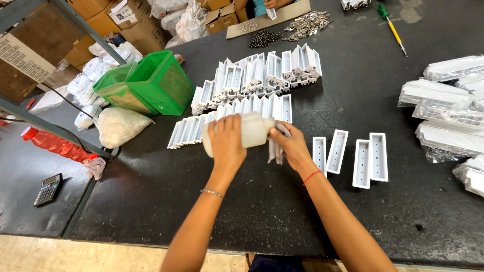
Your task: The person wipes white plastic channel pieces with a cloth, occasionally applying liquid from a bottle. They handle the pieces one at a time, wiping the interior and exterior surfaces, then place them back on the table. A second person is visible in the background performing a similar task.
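Both hands kept a closed grip: the left hand point(227, 142) wrapped over the body of a translucent whitish plastic bottle point(250, 132), tipped on its side above the black worktop point(262, 201), while the right hand point(291, 146) pinched a pale grey cloth point(276, 150) against the bottle's neck end. Held that way, the mouth seemed to meet the cloth, probably so liquid would wet it rather than spill. Just behind the bottle lay rows of white plastic channel-shaped housings point(252, 83), stacked on edge, likely to keep them compact. Four more white housings point(350, 156) lay open side up to the right of the hands, well spaced. Two green plastic bins point(151, 83) sat further left, and clear-wrapped white parts point(443, 116) ran off the right edge. The bottle's mouth and cap were hidden by the fingers, and its contents could not be made out.
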Tool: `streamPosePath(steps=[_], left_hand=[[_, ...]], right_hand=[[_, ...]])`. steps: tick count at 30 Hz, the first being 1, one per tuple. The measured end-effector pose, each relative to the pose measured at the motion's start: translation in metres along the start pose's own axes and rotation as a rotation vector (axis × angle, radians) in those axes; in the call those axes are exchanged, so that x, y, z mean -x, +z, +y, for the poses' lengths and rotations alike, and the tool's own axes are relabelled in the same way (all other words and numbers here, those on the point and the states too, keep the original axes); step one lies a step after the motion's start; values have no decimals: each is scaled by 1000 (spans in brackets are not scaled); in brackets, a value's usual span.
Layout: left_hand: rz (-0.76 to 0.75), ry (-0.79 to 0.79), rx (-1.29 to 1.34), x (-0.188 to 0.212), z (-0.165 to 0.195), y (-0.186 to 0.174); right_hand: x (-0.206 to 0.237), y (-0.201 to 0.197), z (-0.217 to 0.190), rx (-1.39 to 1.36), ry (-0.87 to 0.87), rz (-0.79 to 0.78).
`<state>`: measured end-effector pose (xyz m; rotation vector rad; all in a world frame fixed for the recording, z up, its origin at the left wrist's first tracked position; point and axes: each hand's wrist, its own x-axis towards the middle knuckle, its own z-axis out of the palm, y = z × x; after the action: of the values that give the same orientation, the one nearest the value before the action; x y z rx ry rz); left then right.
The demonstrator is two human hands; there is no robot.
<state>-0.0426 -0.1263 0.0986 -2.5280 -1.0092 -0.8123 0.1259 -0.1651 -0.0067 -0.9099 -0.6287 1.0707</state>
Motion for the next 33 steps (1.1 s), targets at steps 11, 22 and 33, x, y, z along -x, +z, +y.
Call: streamPosePath(steps=[11,22,33], left_hand=[[293,-736,682,94,-38,56],[668,-830,371,154,-159,93],[191,-979,976,136,8,150]], right_hand=[[1,0,-10,-79,-30,-135],[-18,-30,-8,-510,94,-207],[-16,-161,-67,-231,-478,336]])
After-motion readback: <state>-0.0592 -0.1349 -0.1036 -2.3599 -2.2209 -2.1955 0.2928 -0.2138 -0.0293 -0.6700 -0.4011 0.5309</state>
